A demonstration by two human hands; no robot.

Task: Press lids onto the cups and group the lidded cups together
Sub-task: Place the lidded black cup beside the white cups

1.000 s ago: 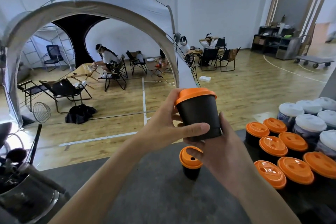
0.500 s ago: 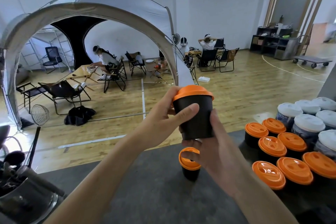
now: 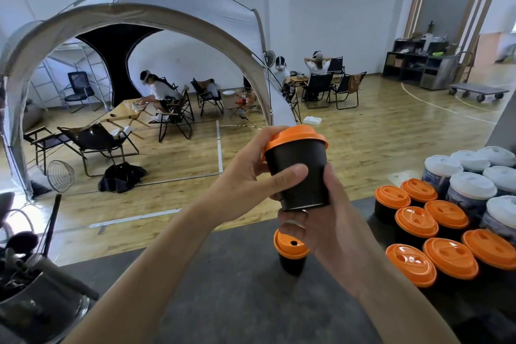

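I hold a black cup (image 3: 303, 176) with an orange lid (image 3: 297, 135) up in the air above the dark table (image 3: 223, 288). My left hand (image 3: 251, 179) wraps its side, fingers at the lid's rim and thumb across the front. My right hand (image 3: 332, 220) cups its base from below. Under my hands a smaller black cup with an orange lid (image 3: 290, 253) stands alone on the table. At the right sits a group of black cups with orange lids (image 3: 435, 234), and behind them a cluster of white-lidded cups (image 3: 474, 179).
A metal bucket (image 3: 33, 301) with utensils stands at the table's left edge. Beyond the table is a wooden floor with a grey tent arch (image 3: 139, 11), folding chairs and seated people.
The held cup has tilted slightly and my left thumb has slid across its front; both hands stay on it. The view has shifted a little.
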